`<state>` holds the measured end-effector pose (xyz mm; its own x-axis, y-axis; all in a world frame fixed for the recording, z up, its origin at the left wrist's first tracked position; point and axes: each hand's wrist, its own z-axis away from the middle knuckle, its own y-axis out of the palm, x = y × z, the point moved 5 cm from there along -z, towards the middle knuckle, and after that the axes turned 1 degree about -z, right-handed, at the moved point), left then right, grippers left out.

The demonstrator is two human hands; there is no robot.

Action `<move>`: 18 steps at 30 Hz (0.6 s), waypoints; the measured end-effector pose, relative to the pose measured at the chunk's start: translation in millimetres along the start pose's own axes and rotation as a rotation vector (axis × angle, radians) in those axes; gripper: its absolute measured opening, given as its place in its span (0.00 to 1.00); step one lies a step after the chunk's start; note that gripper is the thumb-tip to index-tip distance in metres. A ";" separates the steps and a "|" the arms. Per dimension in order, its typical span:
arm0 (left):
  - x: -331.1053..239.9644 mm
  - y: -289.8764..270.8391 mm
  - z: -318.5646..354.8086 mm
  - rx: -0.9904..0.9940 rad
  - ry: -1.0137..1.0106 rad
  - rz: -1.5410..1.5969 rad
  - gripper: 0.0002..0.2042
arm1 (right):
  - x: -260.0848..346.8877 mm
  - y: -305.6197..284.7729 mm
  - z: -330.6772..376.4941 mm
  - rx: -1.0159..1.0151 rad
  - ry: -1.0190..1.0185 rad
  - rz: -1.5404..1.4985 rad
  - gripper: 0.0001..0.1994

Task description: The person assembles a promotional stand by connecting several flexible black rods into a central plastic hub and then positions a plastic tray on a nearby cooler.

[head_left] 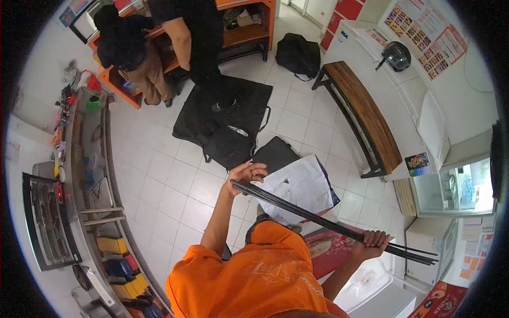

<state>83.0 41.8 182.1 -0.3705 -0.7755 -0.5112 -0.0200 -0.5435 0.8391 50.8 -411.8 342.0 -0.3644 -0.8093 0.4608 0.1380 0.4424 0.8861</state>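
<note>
On my remote feed I take the large black bag (244, 98) on the tiled floor (164, 183) as my landmark. The bundle of thin black rods (313, 213) is held slantwise above the floor, from the bag's near edge off to its right. The right hand (375, 239) is wrapped around the bundle toward its far-right end, where the tips fan apart. The left hand (246, 172), close to the bag's near edge, has loosely curled fingers at the other end; I cannot tell whether it pinches the rods or only props them.

That left end worries me: if the right hand relaxed, I judge single rods could slip out and drop onto the white sheet (305, 185), near and right of the bag. A quick turn could also swing the splayed tips into the glass-fronted cabinet (453, 185), well to the bag's right. A co-worker's shoe (224, 105) appears to rest on the bag, so tugging it could upset their footing.

The bag lies flattened, its contents hidden from me. Beyond its far-right corner sits a black backpack (298, 55), contents also hidden. The orange cabinet (270, 26) behind the bag holds items too blurred to name; shelving well to its left carries yellow boxes (111, 245).
</note>
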 end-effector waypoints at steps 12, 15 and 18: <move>30.7 -22.8 1.1 -0.111 -0.074 0.164 0.28 | 16.3 -2.6 12.6 -0.042 -0.083 0.129 0.22; 35.2 -18.8 2.0 -0.135 -0.097 0.146 0.28 | 16.5 9.6 16.4 0.038 -0.057 0.044 0.21; 42.7 -22.1 2.3 -0.149 -0.062 0.217 0.27 | 21.2 6.0 19.9 -0.028 -0.095 0.080 0.21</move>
<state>65.4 21.5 142.1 -0.4070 -0.8604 -0.3066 0.2015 -0.4120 0.8886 25.6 -418.6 356.2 -0.4370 -0.7306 0.5247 0.1952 0.4924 0.8482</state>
